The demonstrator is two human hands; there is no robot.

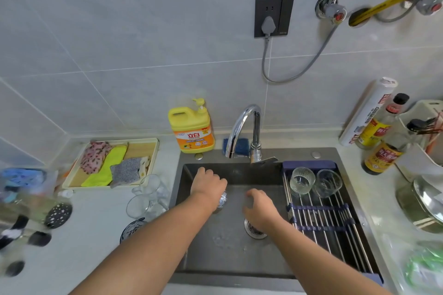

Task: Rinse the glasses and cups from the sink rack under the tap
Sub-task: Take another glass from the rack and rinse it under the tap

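Observation:
My left hand [208,184] reaches into the dark sink [239,173] below the chrome tap [244,124] and grips a ribbed glass [223,200], which shows only under my palm. To its right, my right hand [260,209] hovers above the drain with loosely curled fingers and holds nothing I can see; it is blurred. Water spatters on the sink floor. The roll-up sink rack [323,219] covers the sink's right side. At its far end a ribbed glass cup [302,179] and a smooth glass cup [329,182] stand upright.
Two clear glasses [143,196] stand on the counter left of the sink. Behind them a tray [153,151] holds cloths. A yellow detergent jug [193,129] stands by the tap. Sauce bottles [381,151], a foil roll and a pot lid [429,201] crowd the right counter.

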